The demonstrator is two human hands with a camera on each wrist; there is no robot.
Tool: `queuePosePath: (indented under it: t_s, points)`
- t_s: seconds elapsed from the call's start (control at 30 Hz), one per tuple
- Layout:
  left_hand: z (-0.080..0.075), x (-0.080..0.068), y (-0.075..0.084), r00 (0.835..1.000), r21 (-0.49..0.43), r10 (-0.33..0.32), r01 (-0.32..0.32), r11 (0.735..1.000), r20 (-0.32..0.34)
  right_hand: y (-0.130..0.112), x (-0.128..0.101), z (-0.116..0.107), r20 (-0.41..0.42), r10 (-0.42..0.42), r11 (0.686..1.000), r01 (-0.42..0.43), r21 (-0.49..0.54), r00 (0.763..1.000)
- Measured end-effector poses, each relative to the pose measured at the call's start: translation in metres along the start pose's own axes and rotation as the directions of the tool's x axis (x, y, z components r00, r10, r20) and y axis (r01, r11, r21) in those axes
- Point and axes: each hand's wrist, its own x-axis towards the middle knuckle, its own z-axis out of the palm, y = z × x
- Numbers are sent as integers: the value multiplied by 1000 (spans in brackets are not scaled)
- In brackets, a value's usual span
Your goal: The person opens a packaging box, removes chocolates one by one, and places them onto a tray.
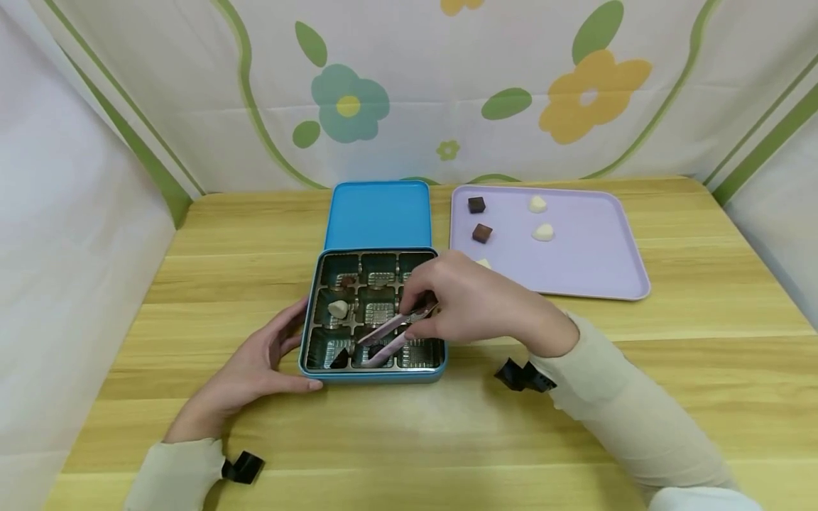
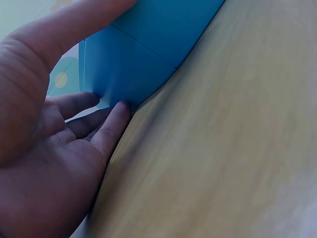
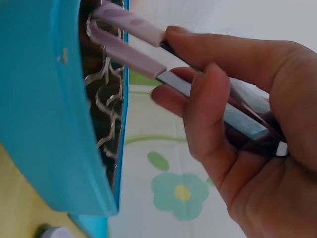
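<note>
A blue tin with a compartmented plastic insert stands on the table. My left hand rests against its left side, fingertips on the wall and thumb along the front corner. Small tongs with pale pink-purple tips are gripped between the thumb and fingers of my right hand. Their tips reach down into the front middle compartment, around a dark chocolate that they partly hide. A dark pointed chocolate lies in the front left compartment, a white one behind it, and a brown one at the back left.
Behind the tin lies its blue lid. To the right, a lilac tray bears a dark chocolate, a brown one, white ones and a pale piece partly behind my right hand. A flowered cloth hangs behind the table.
</note>
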Motion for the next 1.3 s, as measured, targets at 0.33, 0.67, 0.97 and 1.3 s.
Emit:
queuePosePath:
  t_s: [0.33,0.67,0.97,1.3]
  points:
    - [0,2,-1,1000,-2,-2,2,1000,1,36,-22,10,-142,87,956,-43,289,986]
    - [0,3,-1,1000,-6,-18,18,1000,1,52,-36,19,-144,227,852,-125,509,963]
    - [-1,4,0,1000,8,-21,21,1000,7,62,-44,22,-197,250,805,-90,586,948]
    - [1,1,0,1000,24,21,-20,1000,-19,63,-46,21,-196,260,791,-92,605,945]
